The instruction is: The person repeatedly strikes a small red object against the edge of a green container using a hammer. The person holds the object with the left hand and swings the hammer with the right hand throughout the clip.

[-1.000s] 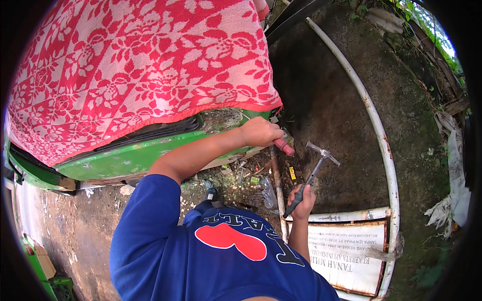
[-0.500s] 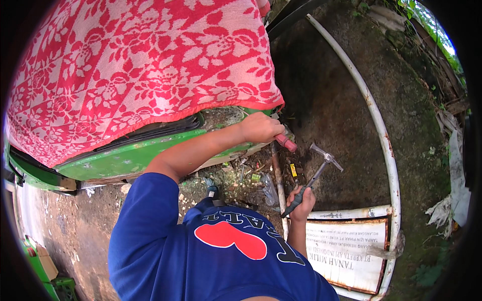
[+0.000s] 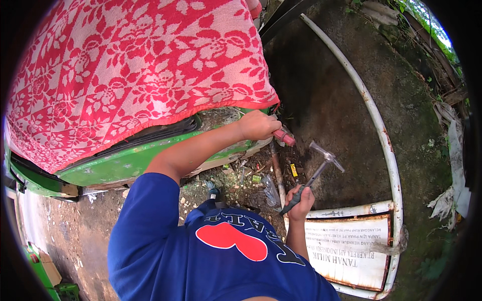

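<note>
My left hand [image 3: 259,125] is closed round a red-handled tool [image 3: 284,137]. Its handle end sticks out to the right of my fist, and a thin shaft shows on the other side, at a scraped, bare-looking patch [image 3: 219,118] of a green vehicle body [image 3: 125,155]. Whether it is a chisel or a screwdriver I cannot tell. Lower and to the right, my right hand [image 3: 301,202] grips a hammer [image 3: 320,170] by its dark handle. The metal head points up and away, a short gap from the red handle's end.
A red and pink floral cloth [image 3: 150,60] drapes over the vehicle. To the right stands a white, rust-spotted pipe frame [image 3: 377,120] with a white sign panel [image 3: 346,251]. Paint flakes and litter [image 3: 251,175] lie on the ground below. Green crates [image 3: 45,271] sit at the lower left.
The view has shifted slightly. Both hands keep their grips, and the hammer stays at nearly the same place beside the red handle.
</note>
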Demonstrator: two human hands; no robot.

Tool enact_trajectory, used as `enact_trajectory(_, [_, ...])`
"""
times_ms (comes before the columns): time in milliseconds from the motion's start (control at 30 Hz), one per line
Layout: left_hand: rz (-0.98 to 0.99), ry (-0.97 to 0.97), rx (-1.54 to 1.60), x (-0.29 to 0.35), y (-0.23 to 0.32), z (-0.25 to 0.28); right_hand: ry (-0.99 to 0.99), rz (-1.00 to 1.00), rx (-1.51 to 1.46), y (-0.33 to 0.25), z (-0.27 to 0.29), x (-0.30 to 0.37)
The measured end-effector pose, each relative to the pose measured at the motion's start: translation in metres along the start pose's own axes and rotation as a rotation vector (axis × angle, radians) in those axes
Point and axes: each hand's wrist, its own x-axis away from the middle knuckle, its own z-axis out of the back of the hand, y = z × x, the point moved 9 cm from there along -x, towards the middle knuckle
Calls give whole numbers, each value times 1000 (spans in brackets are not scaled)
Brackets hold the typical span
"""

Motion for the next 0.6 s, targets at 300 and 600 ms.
enact_trajectory(300, [1,67,-1,0,3,6,6,-16,-62,3,-4,-1])
enact_trajectory(600, [-1,95,24,-1,6,9,109,35,102,0,1,-7])
